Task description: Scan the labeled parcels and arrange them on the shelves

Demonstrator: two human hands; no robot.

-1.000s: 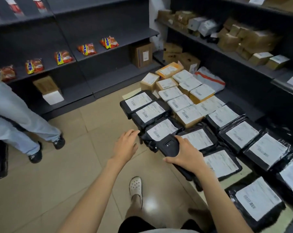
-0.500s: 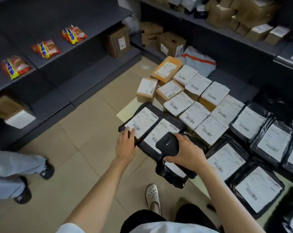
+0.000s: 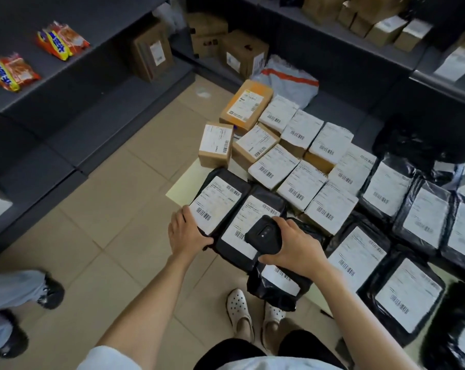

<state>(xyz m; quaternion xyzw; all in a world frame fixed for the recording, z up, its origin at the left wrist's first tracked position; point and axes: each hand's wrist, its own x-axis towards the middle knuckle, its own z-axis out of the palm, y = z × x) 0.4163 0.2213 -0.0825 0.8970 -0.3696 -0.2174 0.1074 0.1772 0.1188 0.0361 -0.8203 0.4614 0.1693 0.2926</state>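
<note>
Right now, from the head camera, I see my left hand [image 3: 186, 233] down on the near left corner of a black parcel bag [image 3: 220, 201] lying on the floor, its fingers [image 3: 204, 240] curled over the bag's edge so that it grips the bag. My right hand [image 3: 295, 249] is wrapped around a black handheld scanner [image 3: 263, 235], fingers closed on its body, and holds it just above the second black bag [image 3: 252, 222], which lies touching the first one on its right. Under that wrist a crumpled black bag [image 3: 276, 284] with a white label sits close to my white shoes [image 3: 239, 311].

Beyond the two bags, small cardboard boxes [image 3: 292, 166] with white barcode labels lie packed side by side on the floor, with an orange-brown box [image 3: 246, 105] at the far end and a grey mailer bag [image 3: 290, 82] with an orange stripe just behind it. To the right, more black labelled bags [image 3: 402, 252] lie in rows, edges touching.

Dark shelves [image 3: 73, 84] run along the left, carrying orange snack packets [image 3: 61, 41] and a brown carton [image 3: 151, 54]. The shelf on the right [image 3: 359, 41] holds more cardboard boxes. At the left edge another person's legs in pale jeans [image 3: 9, 292] and dark shoes stand on the tiled floor [image 3: 92, 249].
</note>
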